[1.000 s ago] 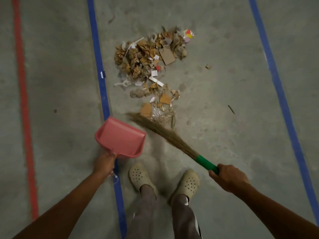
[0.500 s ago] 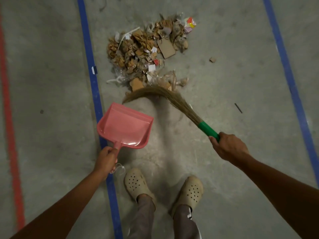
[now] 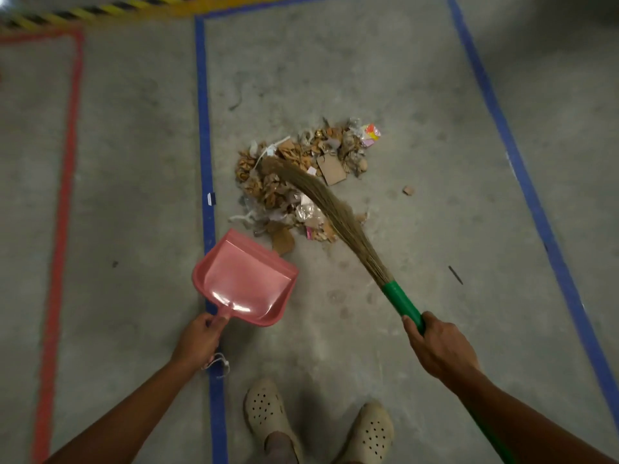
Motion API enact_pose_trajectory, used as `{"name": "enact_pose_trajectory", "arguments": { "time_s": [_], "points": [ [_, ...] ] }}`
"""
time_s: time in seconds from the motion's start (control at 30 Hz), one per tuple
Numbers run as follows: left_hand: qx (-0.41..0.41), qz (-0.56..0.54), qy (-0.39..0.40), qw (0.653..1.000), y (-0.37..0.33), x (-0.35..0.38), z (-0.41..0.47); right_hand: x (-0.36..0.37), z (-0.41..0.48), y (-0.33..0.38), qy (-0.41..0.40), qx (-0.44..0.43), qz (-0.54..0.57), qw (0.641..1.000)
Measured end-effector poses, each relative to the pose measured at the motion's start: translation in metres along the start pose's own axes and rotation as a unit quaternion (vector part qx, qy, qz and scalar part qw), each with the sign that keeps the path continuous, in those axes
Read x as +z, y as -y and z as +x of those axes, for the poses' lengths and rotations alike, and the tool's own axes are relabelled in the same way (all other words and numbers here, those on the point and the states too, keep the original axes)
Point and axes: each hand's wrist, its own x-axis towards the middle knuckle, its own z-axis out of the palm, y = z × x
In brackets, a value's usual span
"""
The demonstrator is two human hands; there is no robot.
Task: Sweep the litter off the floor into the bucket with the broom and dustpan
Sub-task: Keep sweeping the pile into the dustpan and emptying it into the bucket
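Litter pile (image 3: 268, 194) ahead of hands: left hand (image 3: 197, 339) round dustpan (image 3: 244, 279), right hand (image 3: 438, 346) round broom (image 3: 338, 219)

— What's marked out down there?
— A left blue tape line (image 3: 204, 128) and a right blue tape line (image 3: 522, 169) run away from the viewer. A red tape line (image 3: 63, 195) lies further left and turns a corner at its far end.
— And beyond them?
— A yellow-and-black hazard stripe (image 3: 83, 11), blurred.
— Anything closer in?
— A left clog (image 3: 264, 410) and a right clog (image 3: 371, 433), pale and perforated, between the blue lines. A white tag (image 3: 211, 198) sits on the left blue line, and a dark sliver (image 3: 455, 274) lies near the right one.
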Motion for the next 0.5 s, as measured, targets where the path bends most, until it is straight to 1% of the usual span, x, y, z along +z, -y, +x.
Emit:
{"name": "enact_pose_trajectory", "arguments": {
  "time_s": [0.13,0.3,0.5],
  "points": [
    [0.011,0.048,0.005,0.999,-0.01,-0.035,0.026,-0.019,0.023,0.027,-0.01,0.021,0.007,1.0],
    [0.017,0.098,0.023,0.995,-0.002,-0.065,0.095,-0.01,0.084,0.071,-0.024,0.036,0.023,0.999],
    [0.012,0.126,0.036,0.991,0.005,-0.099,0.214,0.021,0.181,0.145,-0.07,-0.003,-0.001,0.998]
  ]
}}
